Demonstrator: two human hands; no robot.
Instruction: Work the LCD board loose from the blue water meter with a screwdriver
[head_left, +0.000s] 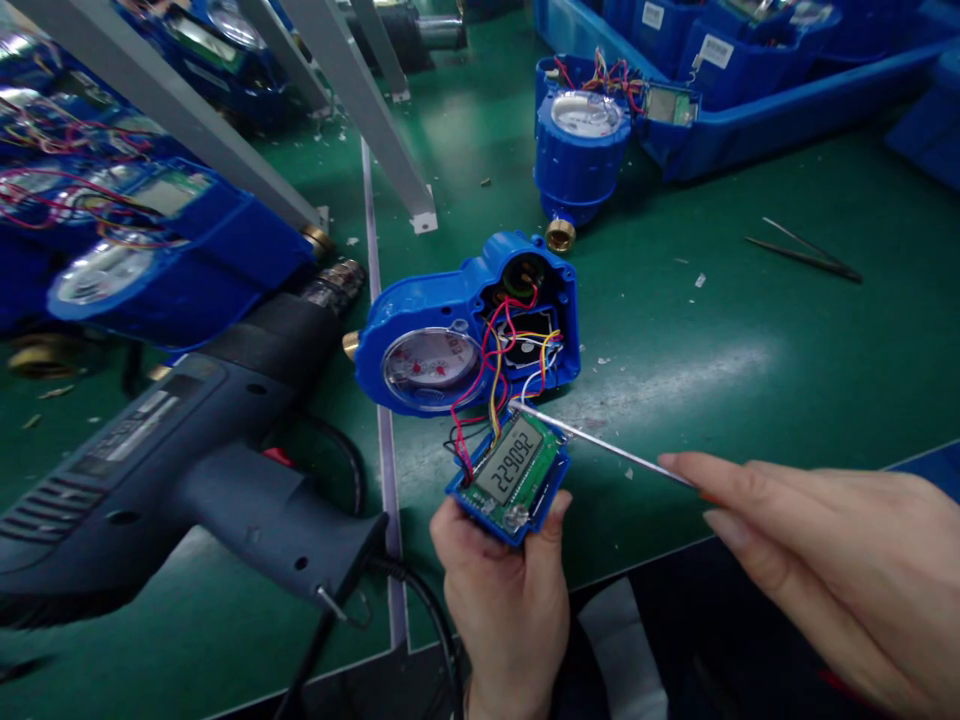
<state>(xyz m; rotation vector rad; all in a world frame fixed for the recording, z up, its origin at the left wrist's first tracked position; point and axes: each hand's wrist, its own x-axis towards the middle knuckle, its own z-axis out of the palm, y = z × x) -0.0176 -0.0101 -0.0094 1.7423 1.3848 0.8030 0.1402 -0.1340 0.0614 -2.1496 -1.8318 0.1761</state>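
My left hand grips a display module, a green circuit board in a blue frame whose screen shows digits. Red, yellow, white and black wires run from it into the open housing of a blue water meter. The meter lies on the bench just beyond the module, its round dial facing up. In my right hand is a thin screwdriver; its handle is mostly hidden by my fingers. The screwdriver's tip is at the module's upper edge, beside the wires; whether it touches I cannot tell.
A dark heat gun with a cable lies at left, near more blue meters. Grey metal legs stand behind. Another meter stands by a blue tray at the back right. Tweezers lie on the green bench.
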